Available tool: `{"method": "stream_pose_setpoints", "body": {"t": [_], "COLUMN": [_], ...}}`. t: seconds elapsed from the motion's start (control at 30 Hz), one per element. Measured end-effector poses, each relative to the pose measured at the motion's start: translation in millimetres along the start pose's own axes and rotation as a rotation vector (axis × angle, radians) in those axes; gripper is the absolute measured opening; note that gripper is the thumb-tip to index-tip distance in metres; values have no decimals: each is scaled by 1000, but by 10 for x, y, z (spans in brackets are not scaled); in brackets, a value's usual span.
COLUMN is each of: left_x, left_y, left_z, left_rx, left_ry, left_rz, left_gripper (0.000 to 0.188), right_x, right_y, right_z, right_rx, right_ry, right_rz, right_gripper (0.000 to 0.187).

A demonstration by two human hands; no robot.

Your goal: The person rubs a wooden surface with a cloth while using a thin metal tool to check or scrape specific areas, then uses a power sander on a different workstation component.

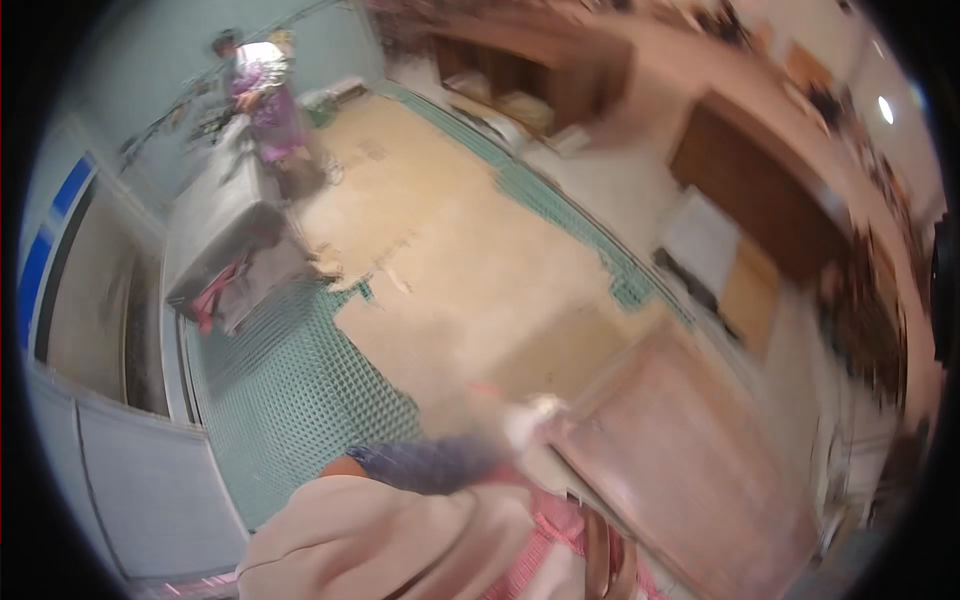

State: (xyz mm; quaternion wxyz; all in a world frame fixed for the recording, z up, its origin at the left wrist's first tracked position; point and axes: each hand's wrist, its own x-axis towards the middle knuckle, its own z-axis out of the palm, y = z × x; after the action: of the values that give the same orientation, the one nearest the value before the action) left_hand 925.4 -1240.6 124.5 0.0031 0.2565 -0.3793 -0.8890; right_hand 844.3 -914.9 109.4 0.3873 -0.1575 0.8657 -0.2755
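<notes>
Motion smears the whole view, and neither of my hands can be made out in it. Folds of beige cloth [390, 540] fill the lower edge. Beside them lies pink checked cloth [540, 535]. A dark blue patch of fabric [425, 465] shows just beyond the beige cloth. A blurred pale shape [530, 422], too smeared to name, is at the near corner of a large brown tabletop [690, 470]. The tabletop slants across the lower right.
Green textured matting [290, 365] and a worn tan floor [450, 240] stretch ahead. A grey covered block [225, 210] stands at the left, with a person in purple [268, 105] behind it. Brown wooden furniture [755, 185] lines the right, near a white-topped table [700, 235].
</notes>
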Motion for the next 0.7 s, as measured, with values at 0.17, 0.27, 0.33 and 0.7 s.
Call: {"method": "stream_pose_setpoints", "body": {"t": [0.17,0.27,0.33,0.7], "left_x": [-146,220,499,1724], "left_y": [629,740,576,-169], "left_z": [-507,-629,-669,-592], "left_rx": [-391,-192,-192,84], "left_ry": [202,222,249,246], "left_rz": [-84,-104,-134,-80], "left_gripper": [34,25,26,15], "right_x": [-100,0,119,1518], "right_y": [-427,-650,-380,-174], "right_z": [302,351,659,835], "right_rx": [-198,178,216,-162], "right_ry": [-52,105,361,584], "right_rz": [81,51,-11,-459], "right_gripper": [35,38,48,46]}}
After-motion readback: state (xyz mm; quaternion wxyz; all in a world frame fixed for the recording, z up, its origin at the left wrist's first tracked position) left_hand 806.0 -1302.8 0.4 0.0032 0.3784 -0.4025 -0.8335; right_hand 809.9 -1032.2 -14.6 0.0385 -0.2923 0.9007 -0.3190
